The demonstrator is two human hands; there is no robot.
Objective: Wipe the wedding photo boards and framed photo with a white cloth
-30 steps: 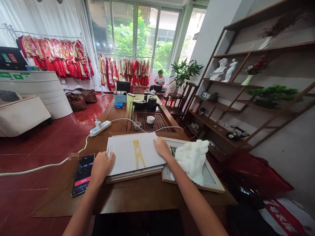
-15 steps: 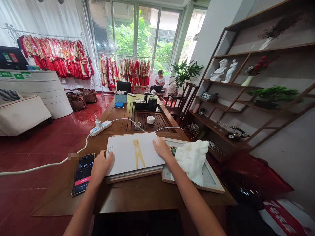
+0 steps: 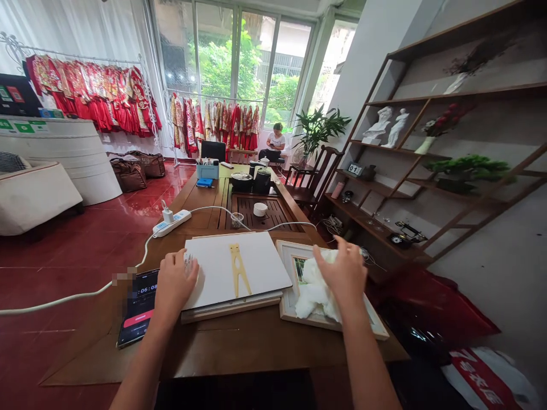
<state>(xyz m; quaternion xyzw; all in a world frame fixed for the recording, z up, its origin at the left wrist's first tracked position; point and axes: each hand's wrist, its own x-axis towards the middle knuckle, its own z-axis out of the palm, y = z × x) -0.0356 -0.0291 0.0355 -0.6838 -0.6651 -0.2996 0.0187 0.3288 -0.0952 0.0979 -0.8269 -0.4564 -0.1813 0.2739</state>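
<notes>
A white backing board lies flat at the near end of the table, on top of a wooden frame. On it sits a flat cream-coloured wooden piece with two legs, like a frame stand. My left hand rests at the board's left edge, thumb and fingers apart. To the right, a light wooden picture frame holds a crumpled white cloth. Over that cloth hovers my right hand, its fingers spread; whether the fingertips touch the cloth is unclear.
A phone showing a timer lies left of my left hand. Behind the board run a white power strip and its cable. Farther back are a slatted tea tray with a white cup, and a seated person.
My right hand has left the board's right edge and moved right, above the white cloth. My left hand has loosened at the left edge. The camera view has shifted slightly.
</notes>
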